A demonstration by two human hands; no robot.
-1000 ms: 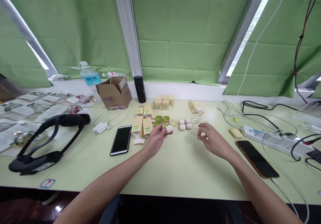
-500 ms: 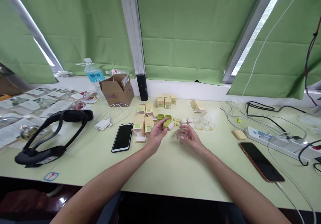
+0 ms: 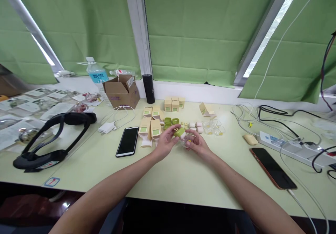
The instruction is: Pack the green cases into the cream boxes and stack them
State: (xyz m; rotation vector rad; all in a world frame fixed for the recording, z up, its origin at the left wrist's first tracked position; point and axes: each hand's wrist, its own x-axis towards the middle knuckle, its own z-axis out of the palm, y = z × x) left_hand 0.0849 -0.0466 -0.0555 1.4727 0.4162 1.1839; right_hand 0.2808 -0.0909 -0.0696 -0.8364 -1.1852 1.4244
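Observation:
My left hand [image 3: 166, 143] is closed on a small green-and-white piece [image 3: 180, 132], pinched between thumb and fingers. In my right hand [image 3: 200, 146] is a clear plastic shell [image 3: 186, 141], gripped at its side, with a bit of yellow on it. The two pieces are close together over the table; whether they touch, I cannot tell. Just beyond lie green square trays [image 3: 171, 120], tiny yellow parts [image 3: 184, 125], pinkish-white blocks [image 3: 199, 127] and more clear shells [image 3: 214, 127]. Small tan cartons [image 3: 155, 128] stand beside my left hand.
A phone [image 3: 127, 141] and a white charger [image 3: 106, 127] lie to the left, near a black headset [image 3: 60, 150]. Behind are a cardboard box [image 3: 122, 94] and a black cylinder [image 3: 148, 89]. On the right are another phone [image 3: 273, 168] and a power strip [image 3: 286, 146] with cables.
My left hand has turned the green-and-white piece and moved it right, closer to the clear shell. My right hand has shifted slightly left with the shell. The view has tilted slightly.

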